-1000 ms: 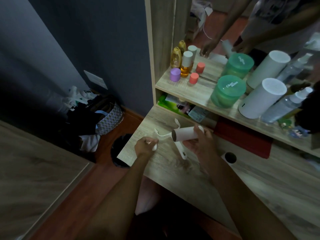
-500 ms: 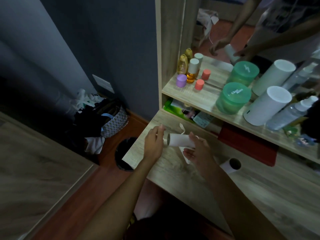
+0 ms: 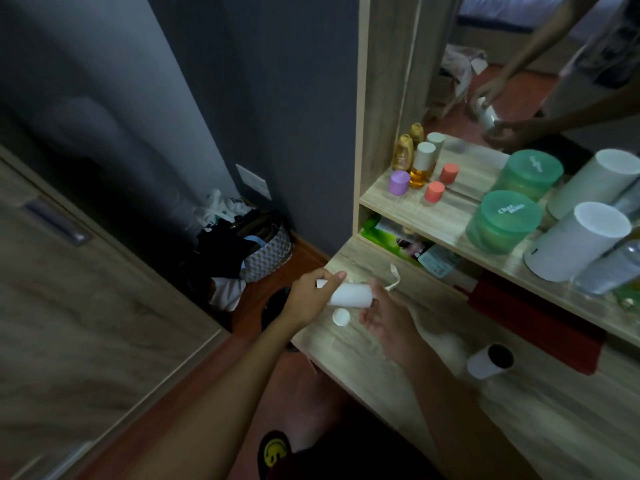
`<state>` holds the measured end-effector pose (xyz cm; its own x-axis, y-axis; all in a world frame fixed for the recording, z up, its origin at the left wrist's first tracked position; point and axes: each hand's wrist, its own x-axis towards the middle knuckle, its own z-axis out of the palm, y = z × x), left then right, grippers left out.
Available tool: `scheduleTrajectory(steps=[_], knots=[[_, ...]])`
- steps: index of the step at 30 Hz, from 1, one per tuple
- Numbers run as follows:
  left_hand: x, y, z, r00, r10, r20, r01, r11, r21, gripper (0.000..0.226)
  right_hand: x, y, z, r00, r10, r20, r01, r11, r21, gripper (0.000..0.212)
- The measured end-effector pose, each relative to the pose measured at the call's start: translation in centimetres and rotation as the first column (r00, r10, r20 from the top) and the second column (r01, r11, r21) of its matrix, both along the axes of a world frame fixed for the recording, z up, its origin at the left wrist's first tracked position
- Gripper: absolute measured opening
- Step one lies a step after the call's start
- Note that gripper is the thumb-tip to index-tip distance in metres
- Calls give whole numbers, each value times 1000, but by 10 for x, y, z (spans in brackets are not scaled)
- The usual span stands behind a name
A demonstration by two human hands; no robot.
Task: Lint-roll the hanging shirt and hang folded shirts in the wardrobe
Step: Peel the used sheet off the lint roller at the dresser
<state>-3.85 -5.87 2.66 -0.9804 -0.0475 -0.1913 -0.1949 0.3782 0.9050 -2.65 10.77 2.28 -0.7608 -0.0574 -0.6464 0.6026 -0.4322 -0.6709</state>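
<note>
I hold a white lint roller (image 3: 350, 295) just above the left corner of the wooden dresser top (image 3: 540, 434). My left hand (image 3: 310, 299) grips the roll's left end with thumb and fingers curled over it. My right hand (image 3: 382, 317) cups the right end from below, fingers curled around it. The roller's round white handle end (image 3: 341, 317) shows under the roll. A thin strip of peeled sheet (image 3: 394, 280) curls up behind it. No shirt or wardrobe interior is in view.
A spare white roll with a dark core (image 3: 490, 362) lies on the dresser top. The shelf holds small bottles (image 3: 420, 164), green tubs (image 3: 504, 221) and white cylinders (image 3: 575, 240) before a mirror. A laundry basket (image 3: 266, 251) and dark bin (image 3: 275, 304) sit on the floor left.
My left hand moved from pulling the peeled strip to gripping the roll's left end. My right hand shifted under the roll's right end. The view tilted upward.
</note>
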Motion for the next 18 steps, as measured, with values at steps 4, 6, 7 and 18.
scheduleTrajectory(steps=[4,6,7,18], knots=[[3,-14,4,999,43,21,-42,997,-61,40,1,-8,0,996,85,-5,-85,990,-111,30],[1,-21,5,999,35,36,-31,995,-95,40,-1,-15,-3,996,74,39,-69,990,-125,31],[0,-21,5,999,19,49,-13,992,-128,40,-2,-18,-6,996,50,73,-39,988,-149,33],[-8,-14,11,999,-35,7,36,960,-277,25,-3,-14,-14,989,25,143,22,948,-317,36]])
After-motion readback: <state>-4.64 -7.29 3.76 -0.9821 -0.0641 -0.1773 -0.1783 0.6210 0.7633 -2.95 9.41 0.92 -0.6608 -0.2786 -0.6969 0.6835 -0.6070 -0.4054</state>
